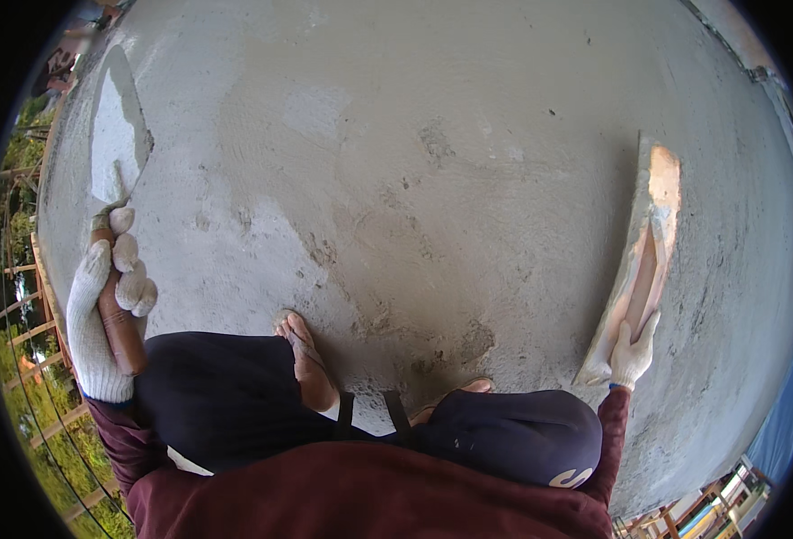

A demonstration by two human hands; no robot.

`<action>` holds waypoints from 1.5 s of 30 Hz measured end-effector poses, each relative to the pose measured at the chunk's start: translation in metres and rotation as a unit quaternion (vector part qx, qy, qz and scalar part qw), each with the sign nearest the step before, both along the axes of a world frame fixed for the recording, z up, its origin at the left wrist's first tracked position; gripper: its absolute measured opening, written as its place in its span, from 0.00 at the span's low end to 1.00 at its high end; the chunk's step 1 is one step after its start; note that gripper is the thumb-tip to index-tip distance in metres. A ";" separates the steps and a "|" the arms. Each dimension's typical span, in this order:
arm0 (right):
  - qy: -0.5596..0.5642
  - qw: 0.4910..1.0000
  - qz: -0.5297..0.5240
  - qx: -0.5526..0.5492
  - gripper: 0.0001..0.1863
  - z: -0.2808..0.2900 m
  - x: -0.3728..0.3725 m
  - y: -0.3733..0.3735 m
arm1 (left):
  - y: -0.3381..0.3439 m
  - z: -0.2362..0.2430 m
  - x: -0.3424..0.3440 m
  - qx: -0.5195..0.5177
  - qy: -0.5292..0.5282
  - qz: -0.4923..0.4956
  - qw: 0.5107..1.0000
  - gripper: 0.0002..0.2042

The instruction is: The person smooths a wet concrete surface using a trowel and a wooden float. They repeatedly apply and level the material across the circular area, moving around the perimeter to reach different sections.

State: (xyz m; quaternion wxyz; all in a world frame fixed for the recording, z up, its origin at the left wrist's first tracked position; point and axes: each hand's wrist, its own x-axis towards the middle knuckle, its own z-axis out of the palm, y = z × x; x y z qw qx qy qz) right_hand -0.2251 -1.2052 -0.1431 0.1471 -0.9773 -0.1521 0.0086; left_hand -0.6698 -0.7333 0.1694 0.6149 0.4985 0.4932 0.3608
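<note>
In my white-gloved left hand (109, 305) I hold the brown wooden handle of a pointed trowel (116, 130), its cement-smeared blade pointing away from me along the left side. My right hand (633, 350), also gloved, grips a long wooden float (650, 225) coated in grey residue, held on the right over the cement surface (432, 162). That surface is mottled, with rougher, pitted patches around my sandalled feet (311, 359).
Beyond the slab's left edge are wooden scaffolding poles (23, 332), wires and green foliage (12, 395). A blue sheet (783, 395) hangs past the right edge, with assorted boards and poles (711, 503) at the lower right. My bent knees (513, 427) sit low in the view.
</note>
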 end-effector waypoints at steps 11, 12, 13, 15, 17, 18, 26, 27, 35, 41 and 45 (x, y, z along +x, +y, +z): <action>0.062 0.987 0.150 -0.022 0.43 -0.021 0.140 0.318 | -0.052 0.026 -0.051 0.048 0.029 0.077 0.995 0.25; 0.033 0.980 0.192 -0.024 0.43 -0.030 0.147 0.339 | -0.051 0.028 -0.056 0.046 0.004 0.066 0.997 0.23; 0.045 0.976 0.210 -0.039 0.42 -0.026 0.135 0.366 | -0.054 0.026 -0.058 0.045 0.004 0.067 0.997 0.23; 0.054 0.962 0.264 -0.042 0.42 -0.023 0.111 0.413 | -0.058 0.031 -0.057 0.052 0.005 0.066 0.997 0.22; 0.073 0.949 0.304 -0.029 0.40 -0.024 0.082 0.451 | -0.061 0.034 -0.056 0.062 0.011 0.069 0.996 0.23; 0.082 0.936 0.338 -0.044 0.40 -0.018 0.063 0.466 | -0.064 0.034 -0.057 0.067 0.014 0.074 0.995 0.24; 0.121 0.830 0.544 -0.012 0.41 -0.019 -0.014 0.491 | -0.054 0.030 -0.055 0.057 0.006 0.040 0.998 0.25; 0.121 0.815 0.567 -0.011 0.41 -0.021 -0.021 0.484 | -0.056 0.032 -0.053 0.058 0.019 0.045 0.997 0.25; 0.134 0.726 0.667 -0.098 0.38 -0.002 -0.057 0.342 | -0.056 0.028 -0.055 0.063 0.014 0.006 0.998 0.24; 0.113 0.728 0.671 -0.083 0.34 -0.002 -0.068 0.197 | -0.046 0.019 -0.060 0.035 0.003 -0.053 0.998 0.26; 0.022 0.819 0.574 -0.011 0.32 0.034 -0.081 0.096 | 0.012 -0.028 -0.075 0.025 0.030 -0.064 0.997 0.25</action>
